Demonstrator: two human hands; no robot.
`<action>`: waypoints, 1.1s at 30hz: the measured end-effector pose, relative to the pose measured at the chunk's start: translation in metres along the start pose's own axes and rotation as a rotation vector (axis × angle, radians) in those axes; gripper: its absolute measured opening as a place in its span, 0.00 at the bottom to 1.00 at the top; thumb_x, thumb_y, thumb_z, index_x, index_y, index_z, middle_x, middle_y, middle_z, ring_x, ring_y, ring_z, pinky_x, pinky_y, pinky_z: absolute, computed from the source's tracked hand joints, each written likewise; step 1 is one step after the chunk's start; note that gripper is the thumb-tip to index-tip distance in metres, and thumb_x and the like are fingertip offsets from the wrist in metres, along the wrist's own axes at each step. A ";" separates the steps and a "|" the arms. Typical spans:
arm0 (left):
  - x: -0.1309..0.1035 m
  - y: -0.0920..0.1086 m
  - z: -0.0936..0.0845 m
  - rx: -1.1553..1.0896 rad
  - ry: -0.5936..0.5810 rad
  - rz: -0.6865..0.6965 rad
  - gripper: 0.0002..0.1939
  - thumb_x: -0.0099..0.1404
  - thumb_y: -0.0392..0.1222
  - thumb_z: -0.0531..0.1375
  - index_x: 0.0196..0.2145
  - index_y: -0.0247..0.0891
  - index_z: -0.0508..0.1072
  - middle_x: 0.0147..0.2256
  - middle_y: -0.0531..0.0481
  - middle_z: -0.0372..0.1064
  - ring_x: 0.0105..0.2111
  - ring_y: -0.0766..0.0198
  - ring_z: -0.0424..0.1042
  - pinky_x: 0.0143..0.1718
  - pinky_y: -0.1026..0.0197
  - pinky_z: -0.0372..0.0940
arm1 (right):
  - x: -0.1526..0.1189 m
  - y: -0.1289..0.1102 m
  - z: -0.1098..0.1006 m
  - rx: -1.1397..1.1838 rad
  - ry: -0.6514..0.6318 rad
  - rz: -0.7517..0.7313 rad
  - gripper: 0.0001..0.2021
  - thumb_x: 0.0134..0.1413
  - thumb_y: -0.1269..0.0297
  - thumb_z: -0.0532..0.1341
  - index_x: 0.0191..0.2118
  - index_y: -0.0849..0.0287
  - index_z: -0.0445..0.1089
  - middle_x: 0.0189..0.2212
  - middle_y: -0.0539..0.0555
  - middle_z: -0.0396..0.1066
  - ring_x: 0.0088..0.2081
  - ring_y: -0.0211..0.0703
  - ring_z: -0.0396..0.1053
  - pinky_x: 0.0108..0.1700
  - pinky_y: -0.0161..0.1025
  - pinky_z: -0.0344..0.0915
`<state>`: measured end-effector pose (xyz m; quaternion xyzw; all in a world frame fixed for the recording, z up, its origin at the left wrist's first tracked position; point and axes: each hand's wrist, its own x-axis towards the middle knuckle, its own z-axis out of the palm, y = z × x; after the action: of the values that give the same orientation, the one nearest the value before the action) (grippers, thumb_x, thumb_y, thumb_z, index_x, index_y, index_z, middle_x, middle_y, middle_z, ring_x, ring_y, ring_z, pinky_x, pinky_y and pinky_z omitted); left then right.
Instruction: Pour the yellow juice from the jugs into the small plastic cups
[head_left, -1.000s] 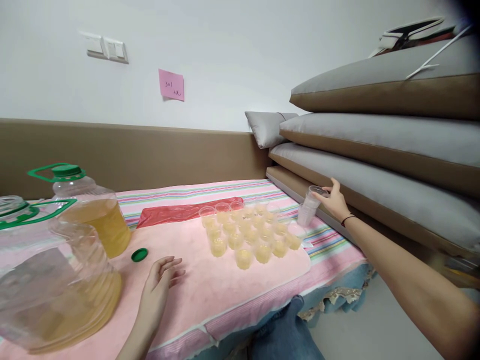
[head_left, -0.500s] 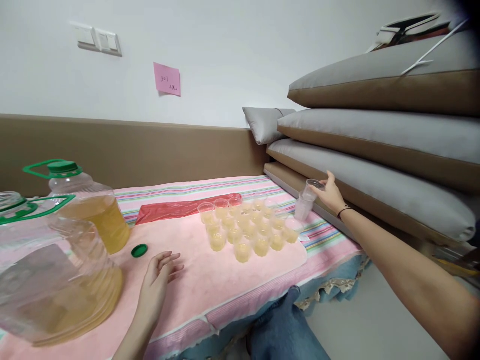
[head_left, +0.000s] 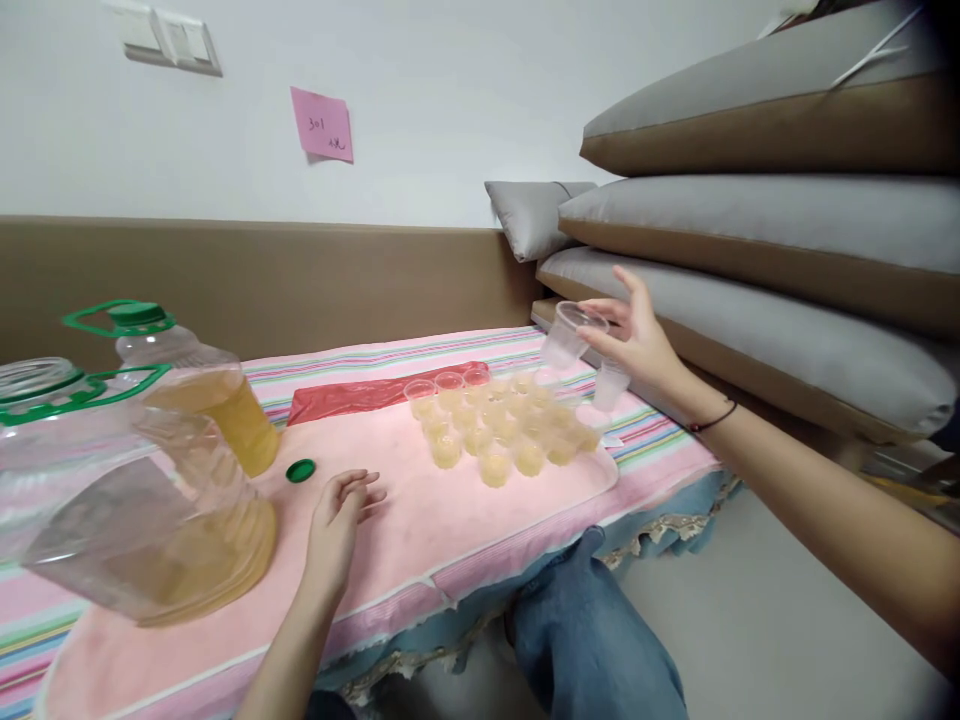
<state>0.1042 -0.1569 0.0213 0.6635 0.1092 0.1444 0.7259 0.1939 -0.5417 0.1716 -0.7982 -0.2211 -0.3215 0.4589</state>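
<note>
My right hand (head_left: pixel 630 335) grips a clear plastic cup (head_left: pixel 564 340) by its rim, tilted above the far right of the filled cups. Close below that hand stands a stack of clear cups (head_left: pixel 610 385). Several cups of pale yellow liquid (head_left: pixel 495 465) stand packed together on the pink mat (head_left: pixel 420 530). My left hand (head_left: pixel 346 505) is over the mat with fingers apart and nothing in it, right of a green cap (head_left: pixel 301 470). At the left are an uncapped jug (head_left: pixel 187 560) and a capped jug (head_left: pixel 244 420), both part full of yellow liquid.
A red plastic bag (head_left: pixel 352 398) lies behind the cups. Thick grey and brown cushions (head_left: pixel 750 210) are piled at the right, beside a small grey pillow (head_left: pixel 534 215). A brown padded board (head_left: pixel 360 290) runs along the wall, below a pink note (head_left: pixel 322 125).
My right hand has lifted a cup away from the stack and moved it left, over the filled cups. The view has shifted slightly; my left hand remains near the green cap.
</note>
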 end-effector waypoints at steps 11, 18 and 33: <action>-0.013 0.004 -0.005 -0.023 -0.022 0.009 0.21 0.51 0.54 0.63 0.37 0.36 0.69 0.42 0.44 0.73 0.32 0.63 0.75 0.35 0.59 0.68 | -0.142 -0.051 0.162 0.134 -0.466 0.113 0.45 0.49 0.62 0.67 0.68 0.50 0.41 0.57 0.64 0.65 0.60 0.52 0.65 0.58 0.56 0.63; -0.019 0.000 -0.026 -0.001 -0.035 0.025 0.21 0.53 0.53 0.61 0.39 0.36 0.68 0.42 0.44 0.73 0.32 0.62 0.75 0.36 0.58 0.68 | -0.164 -0.039 0.191 0.159 -0.420 0.207 0.42 0.50 0.61 0.65 0.67 0.54 0.43 0.58 0.65 0.65 0.61 0.52 0.63 0.61 0.56 0.59; -0.045 0.024 -0.062 0.795 0.456 1.168 0.15 0.62 0.32 0.56 0.48 0.39 0.67 0.43 0.42 0.70 0.47 0.56 0.70 0.49 0.50 0.63 | -0.149 -0.059 0.195 0.091 -0.275 0.066 0.35 0.52 0.60 0.65 0.63 0.51 0.50 0.63 0.62 0.58 0.65 0.54 0.56 0.63 0.60 0.57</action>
<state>0.0390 -0.1126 0.0381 0.7799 -0.0696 0.5906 0.1952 0.1124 -0.3507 0.0273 -0.8200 -0.2700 -0.1836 0.4701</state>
